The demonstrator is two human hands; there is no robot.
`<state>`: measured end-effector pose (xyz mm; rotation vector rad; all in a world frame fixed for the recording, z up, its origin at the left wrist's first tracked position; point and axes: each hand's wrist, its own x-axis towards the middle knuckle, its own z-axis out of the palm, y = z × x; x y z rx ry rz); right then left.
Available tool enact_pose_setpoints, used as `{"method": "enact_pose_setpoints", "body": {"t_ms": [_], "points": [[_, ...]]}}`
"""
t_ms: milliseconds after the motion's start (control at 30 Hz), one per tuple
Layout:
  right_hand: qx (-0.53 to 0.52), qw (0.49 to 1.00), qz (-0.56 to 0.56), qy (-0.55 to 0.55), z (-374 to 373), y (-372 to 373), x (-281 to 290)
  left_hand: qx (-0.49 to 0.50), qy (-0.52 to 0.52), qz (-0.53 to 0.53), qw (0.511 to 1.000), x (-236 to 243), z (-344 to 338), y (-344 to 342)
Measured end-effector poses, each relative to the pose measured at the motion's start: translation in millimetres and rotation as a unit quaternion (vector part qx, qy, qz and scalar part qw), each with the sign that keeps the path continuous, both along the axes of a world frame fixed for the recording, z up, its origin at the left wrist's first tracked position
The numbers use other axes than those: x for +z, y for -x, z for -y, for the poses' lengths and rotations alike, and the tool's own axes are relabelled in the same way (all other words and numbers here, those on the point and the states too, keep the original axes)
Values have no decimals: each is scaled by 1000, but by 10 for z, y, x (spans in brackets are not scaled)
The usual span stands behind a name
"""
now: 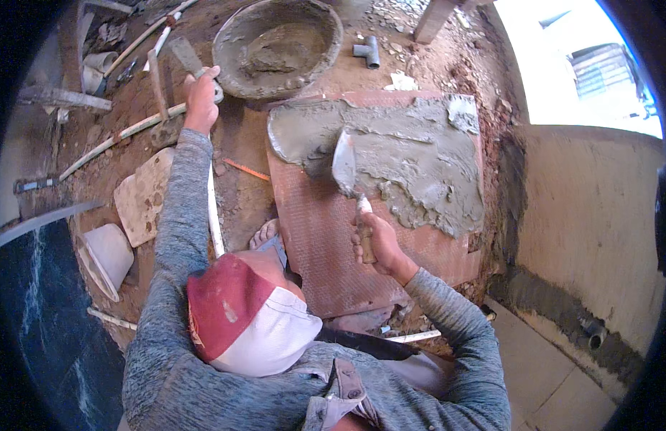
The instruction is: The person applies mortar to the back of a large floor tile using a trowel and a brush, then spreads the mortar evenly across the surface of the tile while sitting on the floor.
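Observation:
My right hand point(379, 243) is closed round the wooden handle of a trowel point(344, 161). Its metal blade sits tilted at the edge of wet grey mortar point(419, 161), which is spread thickly over the far part of a reddish-brown ribbed slab point(325, 266). Bare slab shows on the near side. Out to the far left, my left hand point(201, 99) grips a flat grey-bladed tool point(183, 54), whose exact kind I cannot make out. That hand is beside the rim of a round basin point(333, 54) holding more mortar.
Beyond the slab lies a grey pipe tee point(369, 52). A hammer point(157, 90), white pipes point(103, 147), a white bucket point(109, 257) and a pale board point(142, 195) are on the left. A red-and-white cap point(250, 316) hides some near ground. On the right stands a wall point(591, 223).

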<state>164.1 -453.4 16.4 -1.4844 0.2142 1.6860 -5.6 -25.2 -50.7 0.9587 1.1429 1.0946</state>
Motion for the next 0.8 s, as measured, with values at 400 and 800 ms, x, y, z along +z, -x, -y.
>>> {"method": "enact_pose_setpoints", "body": {"t_ms": [400,800], "points": [[446,849,282,-34,-273,-137,-106,-4,29,52,998,97,158,-14],[591,628,494,-110,225,-244,64,0,-25,67,997,-63,75,-16]]}}
